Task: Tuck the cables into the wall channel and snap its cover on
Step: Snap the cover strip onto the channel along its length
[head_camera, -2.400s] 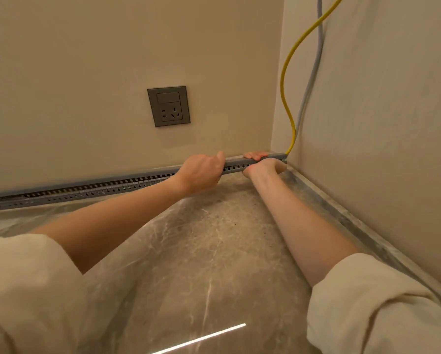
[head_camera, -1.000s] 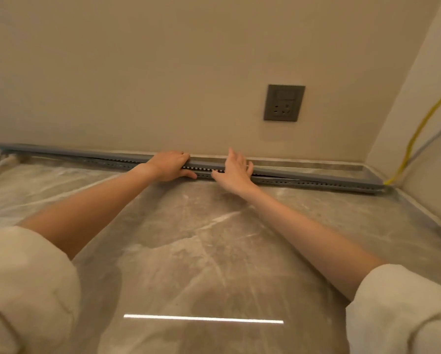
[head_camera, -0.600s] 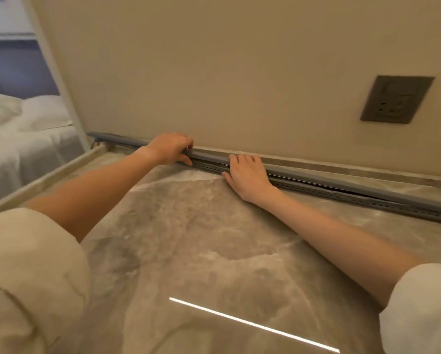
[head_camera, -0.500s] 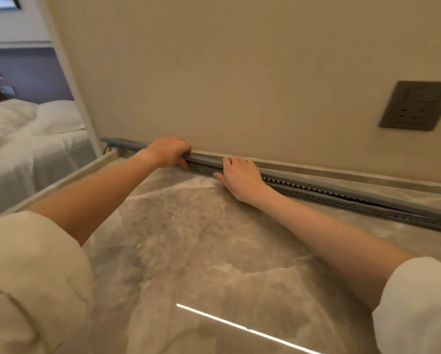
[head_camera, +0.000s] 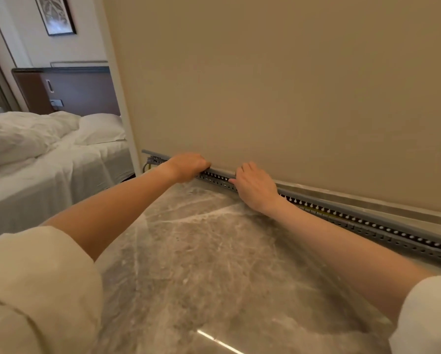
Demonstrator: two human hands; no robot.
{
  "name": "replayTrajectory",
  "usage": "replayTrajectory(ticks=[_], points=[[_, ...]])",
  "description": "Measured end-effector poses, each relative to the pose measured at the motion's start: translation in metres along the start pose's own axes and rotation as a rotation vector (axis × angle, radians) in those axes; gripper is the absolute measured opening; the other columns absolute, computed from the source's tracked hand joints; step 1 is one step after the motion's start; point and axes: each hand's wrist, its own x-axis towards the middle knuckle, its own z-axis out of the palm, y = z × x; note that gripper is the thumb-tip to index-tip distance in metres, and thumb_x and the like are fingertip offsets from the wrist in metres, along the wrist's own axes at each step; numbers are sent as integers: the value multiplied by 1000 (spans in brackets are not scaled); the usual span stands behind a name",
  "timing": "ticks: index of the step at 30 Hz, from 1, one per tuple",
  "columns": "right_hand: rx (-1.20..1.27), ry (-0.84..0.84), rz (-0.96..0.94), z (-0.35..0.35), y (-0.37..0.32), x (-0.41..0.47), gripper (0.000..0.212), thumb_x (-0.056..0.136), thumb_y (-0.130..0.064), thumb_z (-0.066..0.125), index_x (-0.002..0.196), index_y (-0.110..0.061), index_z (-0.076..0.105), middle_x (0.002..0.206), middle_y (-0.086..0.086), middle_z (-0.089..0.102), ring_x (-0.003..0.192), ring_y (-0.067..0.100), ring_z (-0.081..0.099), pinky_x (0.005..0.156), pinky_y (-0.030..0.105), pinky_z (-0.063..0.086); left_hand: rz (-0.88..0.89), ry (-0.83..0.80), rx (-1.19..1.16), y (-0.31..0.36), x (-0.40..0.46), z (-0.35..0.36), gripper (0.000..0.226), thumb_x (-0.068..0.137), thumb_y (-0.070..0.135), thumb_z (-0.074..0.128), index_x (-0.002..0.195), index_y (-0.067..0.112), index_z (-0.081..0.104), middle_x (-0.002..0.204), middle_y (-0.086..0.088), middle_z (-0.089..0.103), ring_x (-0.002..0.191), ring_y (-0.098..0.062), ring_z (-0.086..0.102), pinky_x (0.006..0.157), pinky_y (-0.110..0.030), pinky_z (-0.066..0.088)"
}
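A grey slotted cable channel point(head_camera: 367, 224) runs along the foot of the beige wall, on a marble surface. Its grey cover point(head_camera: 220, 171) lies along the top. My left hand point(head_camera: 186, 166) is curled over the cover near the channel's left end. My right hand point(head_camera: 255, 187) rests a little to the right, fingers over the cover's top and thumb against the slotted front. Cable ends point(head_camera: 150, 160) stick out at the left end of the channel. A bit of yellow cable point(head_camera: 324, 213) shows through the slots on the right.
The marble surface point(head_camera: 201, 251) stretches from the wall toward me. The wall ends at a white corner trim point(head_camera: 117, 85) on the left. Beyond it stands a bed point(head_camera: 48, 162) with white sheets and a dark headboard point(head_camera: 81, 90).
Both hands have slid leftward along the cover, from the corner with the yellow cable to near the channel's left end. The view has followed, so the wall socket is out of sight.
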Motion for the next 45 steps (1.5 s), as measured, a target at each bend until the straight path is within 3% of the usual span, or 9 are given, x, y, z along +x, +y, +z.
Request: replayTrajectory(ticks=[5,14,20,25,29,32,37,42,45], points=[[27,10,61,-3,-6,-1,36,100,-36,38,95,-5,56,95,12,59,88,27,50,61,31,31,4,-16,-1,-2,3,-9,18,87,-4,51,102,5,56,101,-14,62,88,-30,59,67,-36,41],[142,-59,173,0,-7,-2,40,98,-41,38,103,-5,54,104,14,57,99,28,49,74,35,43,-13,-110,-120,-4,12,-20,17,84,-3,60,101,-1,59,103,-17,65,96,-32,61,81,-40,47],[189,-148,184,4,-18,11,45,96,-45,39,110,-5,51,112,15,55,105,31,51,75,39,45,-6,-73,-195,-8,17,-7,21,79,-2,66,98,1,57,102,-17,63,93,-31,58,72,-35,40],[143,-159,84,13,-36,34,45,98,-45,36,115,-5,48,116,14,55,105,31,54,70,37,45,-109,83,-410,-24,6,12,39,70,26,80,99,6,63,99,-12,67,91,-28,58,70,-30,38],[141,-173,71,21,-54,57,45,99,-43,36,118,-4,46,119,15,55,109,31,53,74,39,46,-187,126,-400,-47,-5,27,50,72,47,74,101,8,62,99,-10,68,91,-27,60,75,-35,45],[127,-133,57,28,-63,70,42,99,-40,37,118,-3,45,119,15,54,109,31,52,74,37,45,-224,80,-420,-70,-12,32,48,76,42,72,109,8,63,108,-12,68,98,-28,60,86,-40,49],[99,-86,16,39,-77,87,43,100,-39,33,116,-2,48,116,17,53,106,31,50,71,36,44,-245,-59,-389,-98,-17,30,39,84,20,68,120,10,60,119,-9,65,108,-27,58,91,-35,43],[107,-127,-14,42,-88,106,38,101,-34,34,116,-1,47,117,20,51,108,33,49,77,39,46,-219,-21,-335,-98,-14,32,22,84,7,64,104,9,70,99,-12,72,91,-29,64,70,-27,38],[79,-112,-46,46,-91,110,35,102,-32,32,113,-2,47,113,19,54,94,35,58,64,39,43,-215,49,-343,-97,-16,38,18,85,5,61,100,7,71,95,-14,73,86,-29,64,68,-28,37]])
